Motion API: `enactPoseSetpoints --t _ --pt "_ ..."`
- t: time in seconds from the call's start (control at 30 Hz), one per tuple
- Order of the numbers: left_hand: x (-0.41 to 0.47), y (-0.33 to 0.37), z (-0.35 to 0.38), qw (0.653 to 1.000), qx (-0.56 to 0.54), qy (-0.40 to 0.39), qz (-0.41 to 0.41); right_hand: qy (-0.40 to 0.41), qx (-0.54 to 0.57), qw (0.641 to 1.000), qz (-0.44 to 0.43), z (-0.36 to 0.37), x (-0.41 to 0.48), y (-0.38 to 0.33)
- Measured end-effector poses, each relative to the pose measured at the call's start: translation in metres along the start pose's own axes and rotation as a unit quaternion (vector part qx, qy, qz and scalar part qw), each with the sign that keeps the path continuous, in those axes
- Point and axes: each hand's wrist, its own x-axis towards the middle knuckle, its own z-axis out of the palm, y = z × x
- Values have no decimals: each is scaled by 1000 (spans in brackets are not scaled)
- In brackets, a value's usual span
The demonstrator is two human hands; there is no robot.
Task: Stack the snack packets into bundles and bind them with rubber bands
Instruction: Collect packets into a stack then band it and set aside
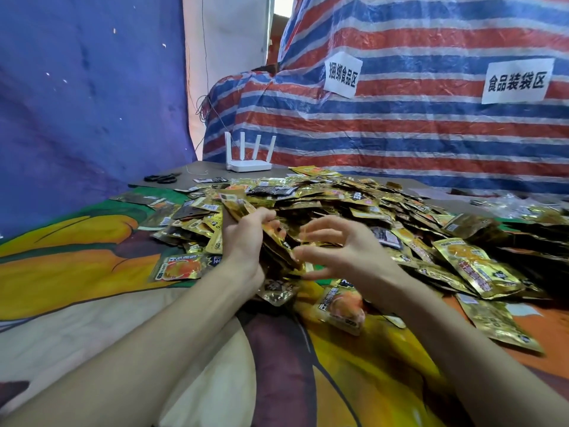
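Two hands work mid-frame over a printed cloth (354,380). Left hand (246,241) grips a stack (278,245) of packets, fingers wrapped round it, stack tilted up-left. Right hand (341,251) sits just right of it: fingers splayed wide and bent, thumb tip at the stack's edge; can't tell if a band is on them. Behind: big pile (369,204) of loose packets, centre to right edge. Farther, upper left of the pile: scissors (163,179), white router (248,163). Back: striped tarp (400,124), two paper signs.
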Motion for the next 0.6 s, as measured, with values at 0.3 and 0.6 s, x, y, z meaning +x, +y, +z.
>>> enactPoseSetpoints --t 0.3,0.6 --pt "-9 11 8 991 -124 28 31 52 -8 998 -46 35 7 10" --pt "-14 7 7 982 -169 -78 -41 63 9 996 -70 45 5 17"
